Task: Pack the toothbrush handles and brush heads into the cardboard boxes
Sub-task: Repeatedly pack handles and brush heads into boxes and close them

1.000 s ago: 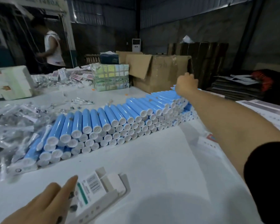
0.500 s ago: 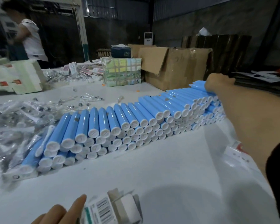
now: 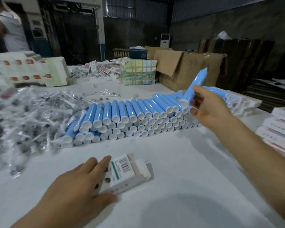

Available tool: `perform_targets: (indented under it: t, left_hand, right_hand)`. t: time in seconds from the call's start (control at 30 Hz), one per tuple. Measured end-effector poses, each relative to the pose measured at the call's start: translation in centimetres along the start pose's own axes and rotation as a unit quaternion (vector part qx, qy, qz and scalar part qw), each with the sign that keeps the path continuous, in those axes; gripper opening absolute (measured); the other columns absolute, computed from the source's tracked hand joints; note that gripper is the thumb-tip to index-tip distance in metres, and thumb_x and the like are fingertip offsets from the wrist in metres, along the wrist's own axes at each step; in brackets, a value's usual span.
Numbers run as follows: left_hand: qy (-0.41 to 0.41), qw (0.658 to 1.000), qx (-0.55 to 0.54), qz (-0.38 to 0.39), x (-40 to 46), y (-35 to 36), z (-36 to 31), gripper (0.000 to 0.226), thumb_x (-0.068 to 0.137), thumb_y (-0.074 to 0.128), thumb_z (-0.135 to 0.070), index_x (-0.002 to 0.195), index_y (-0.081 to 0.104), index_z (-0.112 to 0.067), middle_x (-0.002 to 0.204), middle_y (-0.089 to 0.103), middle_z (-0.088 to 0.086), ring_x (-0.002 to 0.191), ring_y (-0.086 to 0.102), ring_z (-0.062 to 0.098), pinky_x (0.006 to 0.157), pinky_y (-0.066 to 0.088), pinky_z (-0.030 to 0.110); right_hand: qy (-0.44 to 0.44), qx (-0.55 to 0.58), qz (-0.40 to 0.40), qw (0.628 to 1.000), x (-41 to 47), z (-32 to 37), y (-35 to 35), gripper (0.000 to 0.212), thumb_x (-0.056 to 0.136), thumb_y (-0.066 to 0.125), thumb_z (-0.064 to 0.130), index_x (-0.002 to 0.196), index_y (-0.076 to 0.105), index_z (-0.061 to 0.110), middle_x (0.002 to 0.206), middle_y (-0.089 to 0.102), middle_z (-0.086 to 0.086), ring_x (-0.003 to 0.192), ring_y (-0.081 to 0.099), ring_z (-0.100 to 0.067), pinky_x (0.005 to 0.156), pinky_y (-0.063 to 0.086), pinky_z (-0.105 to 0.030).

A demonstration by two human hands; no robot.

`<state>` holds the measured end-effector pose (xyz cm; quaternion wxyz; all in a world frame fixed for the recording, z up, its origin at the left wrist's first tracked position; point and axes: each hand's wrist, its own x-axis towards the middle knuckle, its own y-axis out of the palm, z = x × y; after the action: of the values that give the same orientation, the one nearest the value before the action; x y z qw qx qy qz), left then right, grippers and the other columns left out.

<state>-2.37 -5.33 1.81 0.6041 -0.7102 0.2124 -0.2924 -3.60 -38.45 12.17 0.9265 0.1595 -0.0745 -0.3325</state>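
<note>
My left hand (image 3: 82, 183) rests on a small open cardboard box (image 3: 125, 174) at six o'clock on the white table (image 3: 179, 162), fingers laid straight along its top and thumb against its near side. The box's end flaps are open, and something white shows inside; I cannot tell what it is. Its top panel carries a barcode label and a green stripe, but the print is too blurred to read.

My right hand (image 3: 209, 109) pinches one blue toothbrush handle (image 3: 194, 86) near its white end cap, fingers curled round it, the blue tip tilted up toward one o'clock. A second ago this hand was reaching out over the far right end of the stack; now it has come back nearer with the handle lifted clear.

The rest of the toothbrush handles (image 3: 130, 120) lie stacked in rows across the middle of the table, white caps facing me. At nine o'clock is a heap of brush heads in clear plastic bags (image 3: 31, 112). At three o'clock sits a pile of flat white boxes (image 3: 278, 129). Beyond the stack, at twelve to one o'clock, stands a big brown carton (image 3: 187, 69) with a flap hanging open; its contents are hidden. Beside it, at twelve o'clock, is a taped bundle (image 3: 138, 71), and at ten o'clock a bundle of white packs with red marks (image 3: 31, 69), unreadable. Another person (image 3: 11, 30) stands at eleven o'clock.
</note>
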Motion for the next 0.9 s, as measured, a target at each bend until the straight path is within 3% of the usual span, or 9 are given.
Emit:
perform_targets:
  t: [0.07, 0.1, 0.27, 0.4, 0.6, 0.73, 0.9]
  left_hand:
    - [0.004, 1.000, 0.004, -0.023, -0.4, -0.2, -0.1, 0.096, 0.072, 0.037, -0.084, 0.147, -0.006, -0.043, 0.113, 0.031, -0.027, 0.103, 0.044, 0.000, 0.067, 0.037, 0.016]
    - [0.002, 0.999, 0.013, -0.030, -0.5, -0.4, -0.2, 0.095, 0.074, 0.040, -0.081, 0.148, -0.003, -0.041, 0.114, 0.032, -0.025, 0.104, 0.045, 0.002, 0.069, 0.038, 0.018]
    - [-0.005, 0.999, -0.014, -0.042, -0.9, -0.9, 0.2, 0.093, 0.079, 0.047, -0.074, 0.150, 0.005, -0.033, 0.121, 0.037, -0.014, 0.106, 0.047, 0.009, 0.069, 0.035, 0.024]
    - [0.002, 0.997, -0.021, -0.068, -1.4, -0.9, 0.9, 0.090, 0.081, 0.047, -0.071, 0.151, 0.007, -0.031, 0.124, 0.038, -0.011, 0.107, 0.046, 0.011, 0.068, 0.032, 0.024]
    - [0.018, 0.997, 0.019, -0.073, -1.6, -0.4, 1.4, 0.088, 0.083, 0.049, -0.069, 0.150, 0.012, -0.026, 0.127, 0.040, -0.005, 0.112, 0.046, 0.018, 0.073, 0.033, 0.029]
    - [0.021, 0.996, -0.010, -0.086, -1.6, -0.6, 1.6, 0.083, 0.084, 0.051, -0.066, 0.148, 0.018, -0.026, 0.125, 0.043, -0.005, 0.109, 0.047, 0.019, 0.068, 0.033, 0.029]
    - [0.048, 0.994, -0.012, -0.099, -1.5, -0.5, 1.3, 0.081, 0.087, 0.048, -0.063, 0.150, 0.017, -0.024, 0.125, 0.042, -0.005, 0.109, 0.045, 0.017, 0.072, 0.037, 0.031]
  right_hand:
    - [0.015, 0.007, 0.069, 0.997, -3.9, -3.9, 0.6, 0.003, 0.089, 0.057, 0.010, 0.090, 0.056, 0.012, 0.080, 0.057, -0.007, 0.047, 0.046, -0.007, 0.040, 0.033, -0.018]
    - [0.016, 0.011, 0.090, 0.996, -5.6, -5.3, 1.3, 0.011, 0.088, 0.057, 0.004, 0.095, 0.054, 0.010, 0.076, 0.059, -0.008, 0.044, 0.046, -0.007, 0.038, 0.034, -0.018]
    - [-0.065, -0.026, 0.081, 0.994, -10.0, -9.4, 3.7, 0.037, 0.084, 0.060, -0.006, 0.102, 0.042, 0.020, 0.059, 0.062, 0.000, 0.046, 0.051, -0.012, 0.040, 0.041, -0.025]
    - [-0.078, -0.035, 0.063, 0.994, -11.4, -10.2, 4.3, 0.023, 0.088, 0.060, 0.001, 0.093, 0.046, 0.018, 0.066, 0.061, -0.007, 0.046, 0.051, -0.015, 0.041, 0.042, -0.025]
    - [-0.013, -0.066, 0.140, 0.988, -13.0, -11.2, 4.3, 0.007, 0.086, 0.058, 0.001, 0.087, 0.055, 0.007, 0.057, 0.060, -0.002, 0.048, 0.050, -0.010, 0.044, 0.043, -0.020]
    - [-0.005, -0.031, 0.114, 0.993, -12.5, -10.8, 3.9, 0.009, 0.087, 0.056, -0.001, 0.079, 0.055, 0.005, 0.049, 0.052, 0.000, 0.045, 0.047, -0.010, 0.044, 0.042, -0.018]
    - [-0.040, -0.035, 0.145, 0.988, -12.6, -11.1, 3.6, 0.016, 0.085, 0.057, -0.005, 0.089, 0.056, 0.010, 0.054, 0.055, 0.003, 0.048, 0.050, -0.008, 0.046, 0.043, -0.018]
